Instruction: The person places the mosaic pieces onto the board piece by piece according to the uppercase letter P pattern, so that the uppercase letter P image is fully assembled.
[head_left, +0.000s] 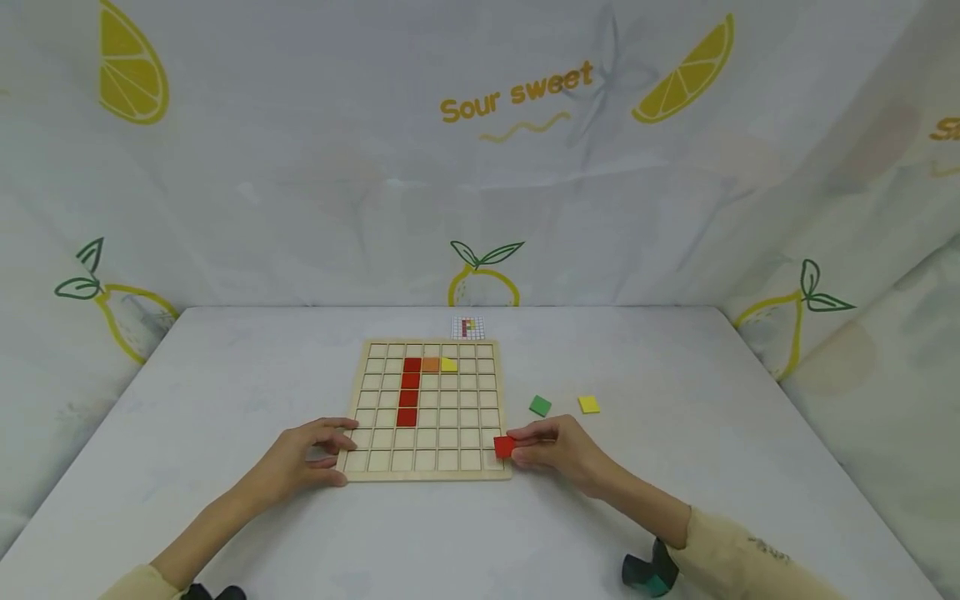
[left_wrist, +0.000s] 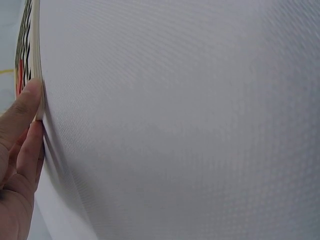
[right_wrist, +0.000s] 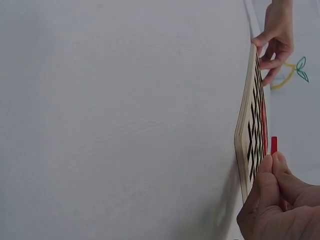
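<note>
A pale wooden grid board (head_left: pixel 431 477) lies on the white table. Along its third column runs a line of several red square tiles (head_left: pixel 408 397), with an orange tile (head_left: pixel 431 365) and a yellow tile (head_left: pixel 448 365) with a cut corner beside the top one. My left hand (head_left: pixel 309 454) holds the board's near left corner; in the left wrist view, thumb and fingers (left_wrist: pixel 31 92) are at its edge. Between thumb and fingertips, my right hand (head_left: pixel 551 450) pinches a red square tile (head_left: pixel 503 447) over the board's near right edge. The right wrist view shows this red tile (right_wrist: pixel 274 145) edge-on.
Right of the board lie a green tile (head_left: pixel 540 406) and a yellow square tile (head_left: pixel 588 404). A small printed card (head_left: pixel 457 327) with a coloured grid pattern lies behind the board. White cloth (head_left: pixel 337 200) with lemon prints hangs at the back and sides.
</note>
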